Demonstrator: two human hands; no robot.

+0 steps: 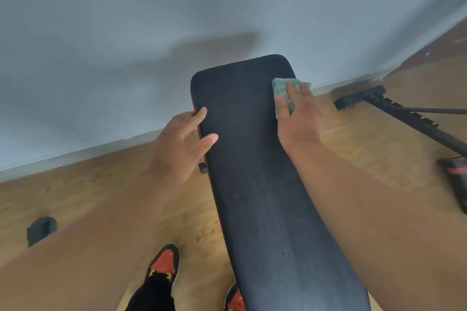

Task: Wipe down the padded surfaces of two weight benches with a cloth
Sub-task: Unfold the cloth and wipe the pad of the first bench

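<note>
Right hand (298,118) presses the green cloth (285,91) flat-fingered on the bench pad (242,159)'s far right edge; left hand (184,139), fingers relaxed, steadies the left edge. Looks mid-wipe on bench one, and the second bench (414,118), off right, probably isn't done yet.

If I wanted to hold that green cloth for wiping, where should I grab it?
Probably from above, palm flat on its middle, the way the right hand presses it now. The green cloth lies folded flat on the bench pad near the far right edge, so its top is the open side.
</note>
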